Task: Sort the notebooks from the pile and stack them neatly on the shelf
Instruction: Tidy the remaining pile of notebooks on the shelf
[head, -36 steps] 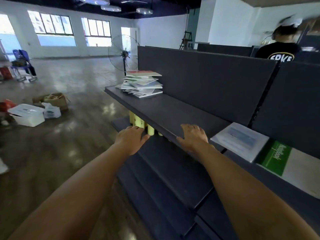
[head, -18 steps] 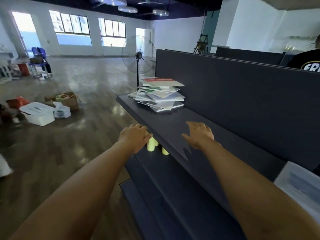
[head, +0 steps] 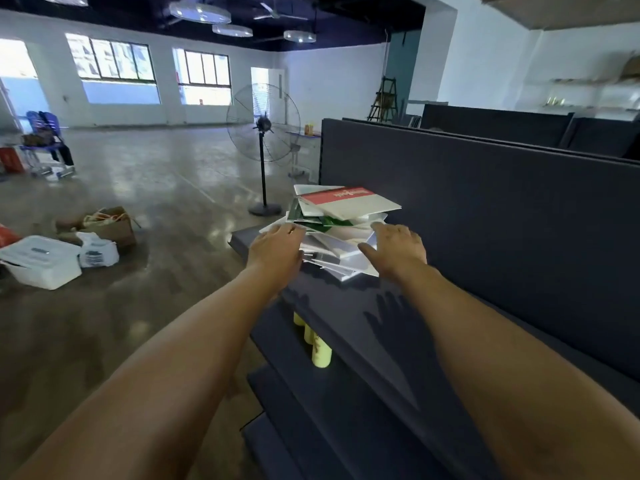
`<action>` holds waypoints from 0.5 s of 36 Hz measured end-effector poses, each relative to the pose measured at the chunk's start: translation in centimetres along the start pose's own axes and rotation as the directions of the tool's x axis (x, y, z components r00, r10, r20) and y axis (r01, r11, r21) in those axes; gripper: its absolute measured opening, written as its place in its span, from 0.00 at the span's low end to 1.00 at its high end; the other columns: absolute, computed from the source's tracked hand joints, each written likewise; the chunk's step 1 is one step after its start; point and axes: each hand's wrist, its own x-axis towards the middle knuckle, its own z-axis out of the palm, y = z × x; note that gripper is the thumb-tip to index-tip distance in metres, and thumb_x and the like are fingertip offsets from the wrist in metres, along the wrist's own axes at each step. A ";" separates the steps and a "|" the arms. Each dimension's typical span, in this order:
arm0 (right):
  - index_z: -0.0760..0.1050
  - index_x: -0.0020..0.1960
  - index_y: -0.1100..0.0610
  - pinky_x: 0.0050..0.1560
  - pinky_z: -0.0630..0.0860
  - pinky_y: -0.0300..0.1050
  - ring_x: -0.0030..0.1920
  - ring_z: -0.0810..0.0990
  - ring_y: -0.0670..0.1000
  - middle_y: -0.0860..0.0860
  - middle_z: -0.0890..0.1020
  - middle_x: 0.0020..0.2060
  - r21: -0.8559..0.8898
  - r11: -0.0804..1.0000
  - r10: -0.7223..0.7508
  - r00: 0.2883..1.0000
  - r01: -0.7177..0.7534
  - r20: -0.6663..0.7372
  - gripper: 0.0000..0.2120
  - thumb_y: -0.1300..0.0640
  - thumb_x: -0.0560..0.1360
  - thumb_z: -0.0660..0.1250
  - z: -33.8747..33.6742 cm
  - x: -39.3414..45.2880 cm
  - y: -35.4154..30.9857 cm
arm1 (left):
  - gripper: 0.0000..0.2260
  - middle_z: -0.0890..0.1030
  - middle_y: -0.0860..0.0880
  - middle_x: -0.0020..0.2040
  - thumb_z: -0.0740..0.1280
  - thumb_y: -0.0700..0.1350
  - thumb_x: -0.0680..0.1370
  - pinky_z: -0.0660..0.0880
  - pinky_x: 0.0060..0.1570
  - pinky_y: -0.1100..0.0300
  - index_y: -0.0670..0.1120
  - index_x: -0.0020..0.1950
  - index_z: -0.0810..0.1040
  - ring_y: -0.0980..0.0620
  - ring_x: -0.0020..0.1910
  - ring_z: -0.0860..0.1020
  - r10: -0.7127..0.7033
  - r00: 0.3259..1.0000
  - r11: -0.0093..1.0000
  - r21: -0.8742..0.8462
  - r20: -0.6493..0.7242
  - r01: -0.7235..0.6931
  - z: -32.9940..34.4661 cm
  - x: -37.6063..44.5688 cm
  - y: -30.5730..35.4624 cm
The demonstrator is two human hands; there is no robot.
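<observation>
An untidy pile of notebooks [head: 341,223] lies at the far left end of the dark top shelf [head: 349,306]. Its top book has a red band and a white cover. My left hand [head: 275,249] is at the pile's left side, fingers reaching its lower books. My right hand [head: 398,251] is at the pile's right front corner, fingers spread and straight, touching or just short of the books. Neither hand plainly grips anything.
A dark back panel [head: 485,216] rises behind the shelf. Yellow bottles [head: 320,353] stand on the lower shelf. A standing fan [head: 263,133] is beyond the shelf's end. On the floor to the left are a white plastic box [head: 40,261], a bag and a cardboard box [head: 110,225].
I have moved left along the shelf. Both hands left the shelf's front edge and reached forward to the notebook pile. The clear box and green notebook at the right are out of view.
</observation>
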 end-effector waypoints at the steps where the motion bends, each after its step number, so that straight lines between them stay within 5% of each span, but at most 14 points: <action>1: 0.63 0.71 0.55 0.65 0.63 0.53 0.67 0.68 0.57 0.56 0.72 0.66 -0.001 1.000 0.001 1.000 -0.001 -0.013 0.25 0.42 0.80 0.53 0.0 0.9 -0.3 | 0.18 0.71 0.49 0.68 0.62 0.46 0.79 0.68 0.62 0.51 0.48 0.69 0.69 0.46 0.67 0.69 0.003 1.000 1.000 0.007 -0.013 -0.003 0.2 0.9 -0.2; 8: 0.64 0.70 0.56 0.62 0.66 0.54 0.66 0.69 0.58 0.57 0.72 0.66 0.026 1.000 -0.008 0.998 0.010 -0.069 0.25 0.42 0.81 0.49 0.2 6.2 -1.9 | 0.16 0.73 0.48 0.66 0.59 0.44 0.80 0.70 0.58 0.51 0.49 0.68 0.71 0.45 0.63 0.72 -0.041 0.996 0.999 -0.027 -0.083 0.039 1.3 5.4 -0.6; 18: 0.63 0.72 0.57 0.63 0.65 0.55 0.68 0.66 0.59 0.57 0.69 0.69 -0.086 0.995 -0.040 0.999 0.042 0.028 0.40 0.28 0.74 0.48 1.4 11.2 -4.1 | 0.11 0.75 0.47 0.62 0.56 0.47 0.82 0.71 0.55 0.53 0.48 0.61 0.73 0.45 0.62 0.72 -0.017 0.994 0.999 -0.051 -0.107 0.011 3.1 10.6 -0.6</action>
